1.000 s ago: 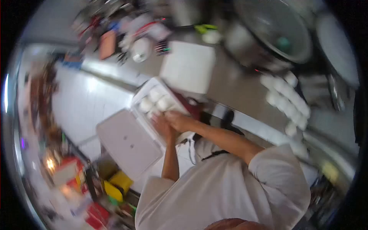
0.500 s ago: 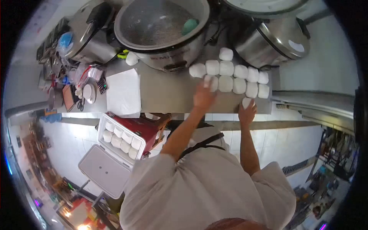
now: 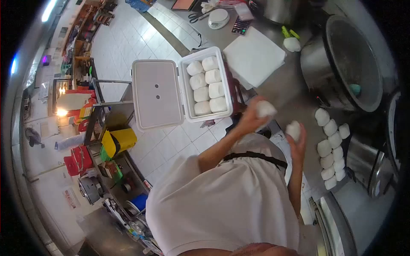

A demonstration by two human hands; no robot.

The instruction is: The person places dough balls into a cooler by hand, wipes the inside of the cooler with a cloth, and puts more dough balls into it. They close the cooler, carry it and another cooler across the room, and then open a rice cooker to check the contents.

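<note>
My left hand (image 3: 251,118) is closed around a rounded white packet (image 3: 266,109), raised in front of the body near the counter's edge. A second white packet (image 3: 293,130) sits in my right hand (image 3: 300,143), just to the right and a little lower in the picture. Both packets look smooth and palm-sized; what they contain cannot be made out. Left of my left hand stands an open cooler box (image 3: 183,91), its grey lid (image 3: 157,96) folded back. Several similar packets (image 3: 200,94) lie inside in two columns. More packets (image 3: 324,148) are grouped on the counter at the right.
On the metal counter (image 3: 279,91) lie a stack of white sheets (image 3: 255,57), a white scale (image 3: 218,18), scissors (image 3: 199,16) and a calculator (image 3: 241,27). A large round pot (image 3: 316,74) and a steel cooker (image 3: 369,164) stand behind. A shelf with a yellow container (image 3: 117,142) is at left.
My view and body have turned left toward the cooler box. Both hands have lifted off the counter, each carrying a white packet from the group there.
</note>
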